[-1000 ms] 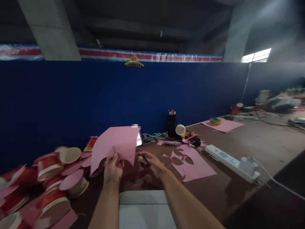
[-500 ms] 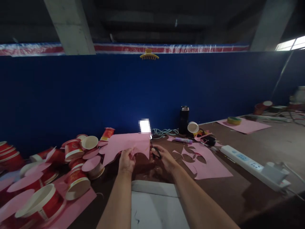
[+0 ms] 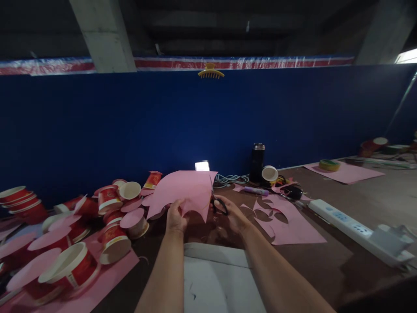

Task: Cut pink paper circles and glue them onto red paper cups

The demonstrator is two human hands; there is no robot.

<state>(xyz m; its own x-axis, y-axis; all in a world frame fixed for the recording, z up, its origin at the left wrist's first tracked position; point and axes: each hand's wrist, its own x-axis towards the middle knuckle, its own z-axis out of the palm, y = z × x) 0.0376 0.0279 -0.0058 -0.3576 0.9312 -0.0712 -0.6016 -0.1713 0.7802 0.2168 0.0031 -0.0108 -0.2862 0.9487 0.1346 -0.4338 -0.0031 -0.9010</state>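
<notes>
My left hand (image 3: 177, 217) pinches the lower edge of a pink paper sheet (image 3: 182, 187) with curved cutouts along its bottom. In my right hand (image 3: 233, 215) are black-handled scissors (image 3: 220, 206), their blades at the sheet's right edge. The sheet is held up off the brown table. Beneath my forearms lies a white board or box (image 3: 218, 278). Red and white paper cups (image 3: 114, 243), several with pink paper discs on them, crowd the left side. To the right lies a pink sheet with holes cut in it (image 3: 296, 226).
A black bottle (image 3: 257, 163), a tipped cup (image 3: 269, 173), coiled cable (image 3: 231, 179) and a purple tube (image 3: 256, 191) stand or lie near the blue wall (image 3: 130, 117). On the right are a white power strip (image 3: 342, 221) and a tape roll (image 3: 329, 165) on pink paper.
The view has shifted, so most things appear farther right. The held sheet has tilted and turned, its right upper corner now pointing out past the scissor blades.
</notes>
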